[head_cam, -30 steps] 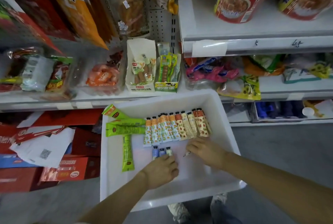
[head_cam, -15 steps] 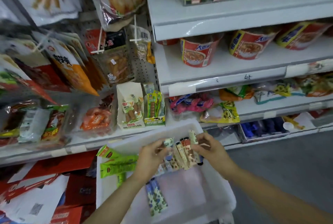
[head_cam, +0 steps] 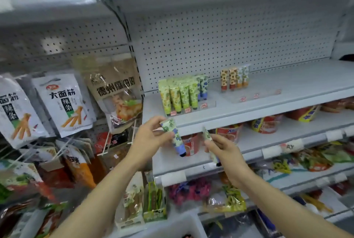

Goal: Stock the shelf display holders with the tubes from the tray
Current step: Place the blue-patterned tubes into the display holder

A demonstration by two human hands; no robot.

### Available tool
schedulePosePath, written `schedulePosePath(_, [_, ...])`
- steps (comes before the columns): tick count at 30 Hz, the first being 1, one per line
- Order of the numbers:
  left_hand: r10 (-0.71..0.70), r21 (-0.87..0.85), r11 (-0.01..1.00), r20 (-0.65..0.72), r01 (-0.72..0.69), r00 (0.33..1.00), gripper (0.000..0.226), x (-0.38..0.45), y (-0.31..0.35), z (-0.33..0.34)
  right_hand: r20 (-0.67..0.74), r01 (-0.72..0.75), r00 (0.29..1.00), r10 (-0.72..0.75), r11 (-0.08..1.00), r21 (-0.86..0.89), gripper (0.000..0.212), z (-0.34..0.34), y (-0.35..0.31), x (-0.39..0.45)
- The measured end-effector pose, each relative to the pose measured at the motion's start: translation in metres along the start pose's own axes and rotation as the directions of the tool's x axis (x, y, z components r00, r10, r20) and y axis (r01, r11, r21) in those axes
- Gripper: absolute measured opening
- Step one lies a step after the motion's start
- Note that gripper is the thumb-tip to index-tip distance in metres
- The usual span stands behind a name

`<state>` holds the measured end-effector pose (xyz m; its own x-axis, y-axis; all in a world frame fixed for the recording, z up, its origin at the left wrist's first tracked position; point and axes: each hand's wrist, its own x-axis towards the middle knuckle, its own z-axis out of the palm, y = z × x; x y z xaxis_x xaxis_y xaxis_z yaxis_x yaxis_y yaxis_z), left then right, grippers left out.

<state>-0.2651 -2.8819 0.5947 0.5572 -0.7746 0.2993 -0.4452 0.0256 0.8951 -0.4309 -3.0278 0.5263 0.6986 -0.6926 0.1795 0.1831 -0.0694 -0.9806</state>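
Since a second ago we have lifted both hands out of the white tray (head_cam: 180, 226), now only a corner at the bottom edge, up to the shelf (head_cam: 249, 111). Our left hand (head_cam: 148, 138) pinches a blue-capped floral tube (head_cam: 175, 136), fingers clamped on its crimped end, cap hanging down. Our right hand (head_cam: 224, 151) grips a second tube (head_cam: 207, 137), fingers curled round it, mostly hidden. Both tubes sit just below the shelf's front edge. On the shelf, a clear holder (head_cam: 191, 108) carries upright green tubes (head_cam: 180, 96); further right stand orange-patterned tubes (head_cam: 234, 78).
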Motion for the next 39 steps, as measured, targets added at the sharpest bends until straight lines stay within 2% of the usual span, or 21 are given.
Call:
schedulePosePath(7, [0.080, 0.176, 0.981, 0.049, -0.087, 0.996, 0.024, 0.118, 0.088, 0.020, -0.069, -0.009, 0.997, 0.029, 0.959, 0.284, 0.028, -0.052, -0.064, 0.091])
schedulePosePath(12, [0.137, 0.359, 0.922, 0.049, -0.145, 0.989, 0.016, 0.189, 0.108, 0.046, -0.108, 0.049, 0.994, -0.017, 0.952, 0.303, 0.018, -0.089, -0.077, 0.141])
schedulePosePath(16, [0.094, 0.590, 0.796, 0.106, -0.138, 0.990, 0.026, 0.239, 0.106, 0.060, -0.102, 0.055, 0.994, -0.024, 0.949, 0.310, 0.020, -0.113, -0.067, 0.176])
schedulePosePath(21, [0.056, 0.822, 0.555, 0.113, -0.125, 0.992, 0.027, 0.274, 0.089, 0.071, -0.092, 0.060, 0.995, -0.032, 0.946, 0.318, 0.031, -0.121, -0.061, 0.209])
schedulePosePath(24, [0.052, 0.865, 0.491, 0.091, -0.104, 0.995, 0.030, 0.281, 0.081, 0.077, -0.075, 0.061, 0.996, -0.039, 0.946, 0.318, 0.033, -0.119, -0.059, 0.221])
schedulePosePath(27, [0.037, 0.886, 0.449, 0.111, -0.116, 0.993, 0.033, 0.284, 0.073, 0.083, -0.063, 0.066, 0.997, -0.049, 0.951, 0.303, 0.026, -0.118, -0.054, 0.229])
schedulePosePath(33, [-0.001, 0.907, 0.412, 0.099, -0.089, 0.995, 0.039, 0.288, 0.050, 0.087, -0.044, 0.080, 0.997, -0.070, 0.956, 0.282, 0.020, -0.113, -0.046, 0.240])
schedulePosePath(39, [0.031, 0.933, 0.328, 0.148, -0.150, 0.989, 0.034, 0.289, 0.044, 0.088, -0.066, 0.079, 0.996, -0.067, 0.976, 0.204, 0.021, -0.100, -0.043, 0.260])
